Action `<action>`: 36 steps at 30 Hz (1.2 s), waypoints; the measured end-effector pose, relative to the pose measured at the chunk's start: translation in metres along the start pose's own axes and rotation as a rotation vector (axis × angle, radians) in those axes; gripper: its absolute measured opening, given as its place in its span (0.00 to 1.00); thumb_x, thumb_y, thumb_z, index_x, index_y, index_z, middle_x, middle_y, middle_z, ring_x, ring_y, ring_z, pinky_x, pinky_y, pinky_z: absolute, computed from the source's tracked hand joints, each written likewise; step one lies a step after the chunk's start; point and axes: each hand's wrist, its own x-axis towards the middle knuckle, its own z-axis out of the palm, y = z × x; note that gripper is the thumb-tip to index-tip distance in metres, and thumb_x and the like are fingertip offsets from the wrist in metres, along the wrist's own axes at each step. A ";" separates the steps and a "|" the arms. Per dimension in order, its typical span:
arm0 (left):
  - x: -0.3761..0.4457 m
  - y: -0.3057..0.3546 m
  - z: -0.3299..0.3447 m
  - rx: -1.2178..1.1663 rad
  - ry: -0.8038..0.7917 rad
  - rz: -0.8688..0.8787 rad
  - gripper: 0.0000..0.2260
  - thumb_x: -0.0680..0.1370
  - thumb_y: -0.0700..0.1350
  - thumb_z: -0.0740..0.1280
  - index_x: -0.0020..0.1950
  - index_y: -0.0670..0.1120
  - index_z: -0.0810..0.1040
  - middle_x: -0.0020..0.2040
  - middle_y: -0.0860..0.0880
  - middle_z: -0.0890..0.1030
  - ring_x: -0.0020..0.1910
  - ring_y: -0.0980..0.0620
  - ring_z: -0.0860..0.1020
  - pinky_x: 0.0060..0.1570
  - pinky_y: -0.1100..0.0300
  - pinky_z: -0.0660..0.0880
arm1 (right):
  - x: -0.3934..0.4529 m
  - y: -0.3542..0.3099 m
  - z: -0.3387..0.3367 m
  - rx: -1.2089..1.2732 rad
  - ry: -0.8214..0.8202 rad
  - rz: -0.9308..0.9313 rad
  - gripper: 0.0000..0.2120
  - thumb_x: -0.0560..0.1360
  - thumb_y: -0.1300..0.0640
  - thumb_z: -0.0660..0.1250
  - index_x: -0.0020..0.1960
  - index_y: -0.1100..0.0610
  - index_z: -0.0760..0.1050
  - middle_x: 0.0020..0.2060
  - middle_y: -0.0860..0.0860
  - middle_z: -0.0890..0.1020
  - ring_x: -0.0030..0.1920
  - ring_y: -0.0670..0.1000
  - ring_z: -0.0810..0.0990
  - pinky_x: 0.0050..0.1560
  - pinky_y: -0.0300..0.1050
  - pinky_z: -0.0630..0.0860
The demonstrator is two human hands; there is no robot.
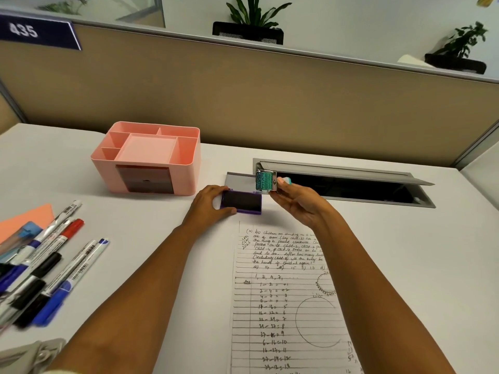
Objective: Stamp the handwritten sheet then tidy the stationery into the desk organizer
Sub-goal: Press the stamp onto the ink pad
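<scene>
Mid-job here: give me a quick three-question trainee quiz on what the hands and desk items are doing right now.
1. True or false: the stamp is pressed on the handwritten sheet.
2. What does the left hand hold? A) a marker B) the ink pad C) the organizer
3. Fill in: the markers lie on the desk, ____ the pink organizer.

Key
1. False; the right hand holds it up above the ink pad.
2. B
3. outside
</scene>
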 end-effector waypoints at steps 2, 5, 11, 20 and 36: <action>-0.002 0.003 -0.002 0.006 -0.024 -0.017 0.29 0.69 0.48 0.74 0.67 0.44 0.71 0.65 0.44 0.72 0.65 0.46 0.70 0.65 0.54 0.67 | -0.006 0.000 0.001 0.015 0.005 -0.002 0.05 0.78 0.64 0.62 0.47 0.64 0.75 0.42 0.57 0.82 0.46 0.52 0.81 0.44 0.40 0.81; -0.007 0.009 -0.004 0.039 -0.042 -0.040 0.32 0.69 0.49 0.73 0.70 0.44 0.67 0.70 0.44 0.69 0.68 0.45 0.67 0.68 0.51 0.65 | -0.014 0.000 0.001 0.030 0.003 -0.004 0.04 0.78 0.63 0.62 0.47 0.62 0.76 0.37 0.55 0.85 0.45 0.51 0.81 0.43 0.40 0.81; -0.028 0.027 -0.009 0.078 0.003 -0.050 0.31 0.72 0.47 0.71 0.72 0.45 0.64 0.73 0.44 0.65 0.71 0.44 0.64 0.69 0.51 0.63 | -0.035 -0.004 -0.002 -0.001 0.002 -0.059 0.04 0.78 0.63 0.62 0.50 0.59 0.75 0.46 0.56 0.80 0.46 0.48 0.79 0.41 0.35 0.80; -0.089 0.047 0.002 0.053 0.017 -0.053 0.24 0.75 0.47 0.68 0.69 0.46 0.67 0.72 0.45 0.67 0.70 0.45 0.66 0.68 0.52 0.64 | -0.093 -0.004 -0.006 0.073 0.029 -0.072 0.06 0.76 0.67 0.63 0.49 0.60 0.76 0.47 0.58 0.79 0.48 0.51 0.78 0.38 0.34 0.81; -0.195 0.064 0.044 0.108 -0.059 0.056 0.20 0.77 0.45 0.64 0.68 0.46 0.68 0.71 0.48 0.69 0.70 0.49 0.65 0.69 0.57 0.62 | -0.184 0.034 -0.030 -0.070 0.022 -0.131 0.18 0.79 0.69 0.56 0.68 0.62 0.67 0.59 0.59 0.73 0.58 0.57 0.75 0.57 0.45 0.77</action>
